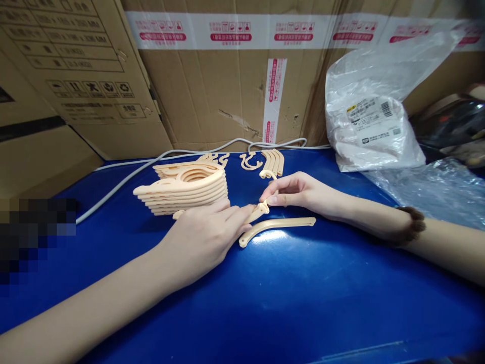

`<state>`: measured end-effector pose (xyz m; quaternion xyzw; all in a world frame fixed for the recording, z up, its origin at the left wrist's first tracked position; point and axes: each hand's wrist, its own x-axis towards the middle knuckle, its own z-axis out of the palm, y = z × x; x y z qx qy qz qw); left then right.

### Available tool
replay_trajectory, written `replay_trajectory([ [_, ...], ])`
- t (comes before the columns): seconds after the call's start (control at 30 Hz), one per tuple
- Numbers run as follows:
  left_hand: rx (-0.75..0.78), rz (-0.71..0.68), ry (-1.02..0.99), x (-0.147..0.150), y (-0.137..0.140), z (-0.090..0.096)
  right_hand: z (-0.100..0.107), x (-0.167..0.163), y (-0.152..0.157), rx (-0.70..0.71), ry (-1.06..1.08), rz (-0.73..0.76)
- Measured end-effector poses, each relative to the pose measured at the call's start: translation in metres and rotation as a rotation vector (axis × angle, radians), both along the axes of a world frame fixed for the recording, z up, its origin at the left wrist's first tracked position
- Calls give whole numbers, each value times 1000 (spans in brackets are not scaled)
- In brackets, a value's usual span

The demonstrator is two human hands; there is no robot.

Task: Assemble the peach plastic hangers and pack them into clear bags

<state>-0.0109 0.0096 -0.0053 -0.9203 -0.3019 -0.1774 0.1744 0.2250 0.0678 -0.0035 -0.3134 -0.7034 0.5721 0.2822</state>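
My left hand is closed around a cream plastic hanger arm, most of it hidden under the fingers. At that arm's right end, my right hand pinches a cream hanger hook, whose curved tip shows above the fingers. The two pieces meet between my hands; whether they are joined I cannot tell. Just in front of them, a loose curved hanger arm lies on the blue table. Left of the hands is a neat stack of cream folding hangers.
More hanger hooks and several hanger arms lie behind my hands on the blue table. A white cable runs along the back. Cardboard boxes stand behind, with a labelled plastic bag at the right.
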Motion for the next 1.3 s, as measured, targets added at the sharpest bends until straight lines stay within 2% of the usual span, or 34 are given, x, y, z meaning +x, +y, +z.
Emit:
replay_trajectory([
  [0.2, 10, 24, 6, 1, 0, -2, 1, -1, 0, 33, -10, -21],
  [0.6, -104, 57, 35, 1, 1, 0, 0, -2, -1, 110, -82, -31],
  [1.3, -210, 99, 79, 1, 1, 2, 1, -6, -7, 223, -166, -28],
])
